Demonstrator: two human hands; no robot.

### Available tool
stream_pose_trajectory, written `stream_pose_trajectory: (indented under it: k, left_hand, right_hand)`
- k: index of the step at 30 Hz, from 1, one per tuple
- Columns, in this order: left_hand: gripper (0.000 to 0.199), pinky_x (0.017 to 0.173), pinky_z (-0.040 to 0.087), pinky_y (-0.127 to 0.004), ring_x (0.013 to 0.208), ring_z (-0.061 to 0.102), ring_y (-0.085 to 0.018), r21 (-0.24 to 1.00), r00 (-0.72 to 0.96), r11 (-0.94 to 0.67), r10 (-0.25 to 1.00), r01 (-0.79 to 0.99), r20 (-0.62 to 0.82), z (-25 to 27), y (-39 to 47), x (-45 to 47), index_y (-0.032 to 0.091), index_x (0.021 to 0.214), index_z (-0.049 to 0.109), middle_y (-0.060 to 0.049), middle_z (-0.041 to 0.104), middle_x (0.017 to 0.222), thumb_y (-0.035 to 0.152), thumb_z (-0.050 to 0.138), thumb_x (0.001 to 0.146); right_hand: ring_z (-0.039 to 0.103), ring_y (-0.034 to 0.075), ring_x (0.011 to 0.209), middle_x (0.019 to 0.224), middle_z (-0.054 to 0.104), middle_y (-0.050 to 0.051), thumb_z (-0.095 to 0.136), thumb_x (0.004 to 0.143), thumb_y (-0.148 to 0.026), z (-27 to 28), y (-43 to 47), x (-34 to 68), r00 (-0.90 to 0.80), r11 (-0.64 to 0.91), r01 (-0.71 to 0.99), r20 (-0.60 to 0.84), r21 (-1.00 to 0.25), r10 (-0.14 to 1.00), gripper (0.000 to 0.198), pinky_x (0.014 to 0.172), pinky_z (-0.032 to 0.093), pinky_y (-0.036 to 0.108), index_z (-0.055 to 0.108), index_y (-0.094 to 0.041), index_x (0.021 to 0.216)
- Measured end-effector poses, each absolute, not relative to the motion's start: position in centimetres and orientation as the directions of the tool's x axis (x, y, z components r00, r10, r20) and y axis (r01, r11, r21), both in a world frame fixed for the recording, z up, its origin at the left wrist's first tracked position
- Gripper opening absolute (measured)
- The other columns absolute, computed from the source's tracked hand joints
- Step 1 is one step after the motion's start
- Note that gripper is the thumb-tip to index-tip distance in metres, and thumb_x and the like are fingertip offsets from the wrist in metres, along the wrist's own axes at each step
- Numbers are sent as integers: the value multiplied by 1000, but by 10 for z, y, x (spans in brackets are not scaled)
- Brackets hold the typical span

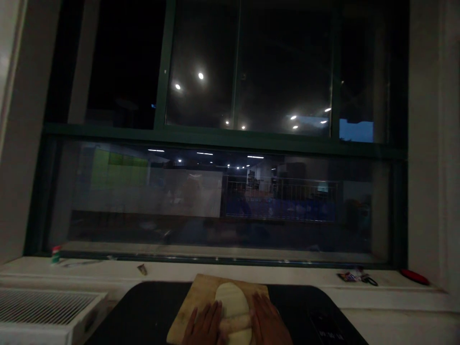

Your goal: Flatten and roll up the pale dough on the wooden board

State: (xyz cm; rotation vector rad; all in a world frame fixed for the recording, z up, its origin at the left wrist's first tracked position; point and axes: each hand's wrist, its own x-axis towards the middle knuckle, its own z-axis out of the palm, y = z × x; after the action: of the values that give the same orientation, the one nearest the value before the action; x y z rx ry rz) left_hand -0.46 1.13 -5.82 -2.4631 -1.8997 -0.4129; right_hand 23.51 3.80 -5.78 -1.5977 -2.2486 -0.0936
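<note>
A flattened oval of pale dough (232, 299) lies on a wooden board (187, 311) at the bottom of the head view. Across its near part runs a light wooden rolling pin (236, 324), whose ends go under my hands. My left hand (204, 326) rests over the left end with its fingers stretched forward beside the dough. On the other side, my right hand (269, 321) lies over the right end, fingers also extended and flat. Neither hand's fingers are seen to wrap round the pin. The picture is dim and slightly blurred.
The board sits on a black table (151, 306) against a white windowsill (251, 273). A phone-like device (325, 328) lies to the right. Small items (357, 276) and a red object (414, 276) are on the sill. A white slatted unit (50, 309) stands left.
</note>
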Motion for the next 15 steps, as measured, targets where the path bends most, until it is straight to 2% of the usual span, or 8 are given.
stream_pose_trajectory:
  k: [3, 6, 10, 15]
  left_hand:
    - [60, 119, 25, -54, 141, 34, -29, 165, 278, -303, 948, 939, 156, -40, 17, -4, 27, 148, 38, -1, 35, 153, 55, 26, 96]
    - [66, 118, 24, -56, 142, 32, -30, 144, 243, -265, 958, 953, 154, -20, 17, 1, 19, 147, 40, -7, 38, 153, 57, 21, 96]
    - [60, 116, 26, -57, 141, 36, -30, 109, 201, -223, 962, 969, 186, -3, 18, 8, 21, 145, 45, -8, 44, 151, 48, 19, 98]
    - [55, 113, 30, -57, 137, 43, -29, 84, 233, -257, 946, 963, 225, 5, 39, 6, 25, 135, 56, -8, 53, 145, 37, 17, 99]
  right_hand:
    - [37, 27, 139, 148, 43, 9, 23, 100, -40, -48, 44, 227, -257, 319, 937, 338, -142, 905, 56, 114, 33, 43, 49, -13, 143]
    - [41, 26, 136, 144, 48, 11, 25, 99, -33, -36, 50, 215, -249, 309, 944, 371, -112, 895, 52, 114, 33, 41, 55, -13, 138]
    - [59, 25, 119, 124, 66, 14, 22, 100, -23, -22, 60, 202, -201, 266, 958, 411, -106, 889, 52, 106, 41, 37, 68, -12, 120]
    - [68, 23, 99, 103, 73, 12, 22, 103, -31, -14, 80, 193, -183, 245, 965, 418, -99, 890, 53, 92, 47, 33, 74, -17, 103]
